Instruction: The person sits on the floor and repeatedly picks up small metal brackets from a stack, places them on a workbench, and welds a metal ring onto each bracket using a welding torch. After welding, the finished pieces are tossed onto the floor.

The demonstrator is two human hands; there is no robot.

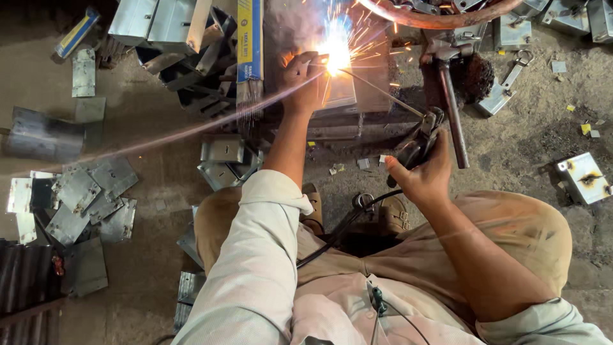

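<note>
Right hand (424,176) fingers closing around the electrode holder (418,140), rod (377,89) arcing at the metal plate (341,89) on the floor, left hand (303,80) fingers pressing that plate steady beside the sparks (336,48); mid-weld, next calling for steady rod feed.

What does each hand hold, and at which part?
Right hand: electrode holder, by its handle. Left hand: steadies the metal workpiece near the arc; exact grip unclear.

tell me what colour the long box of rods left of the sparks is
Blue with a yellow stripe, seen in the head view: the box of rods lies beside the left hand.
</note>
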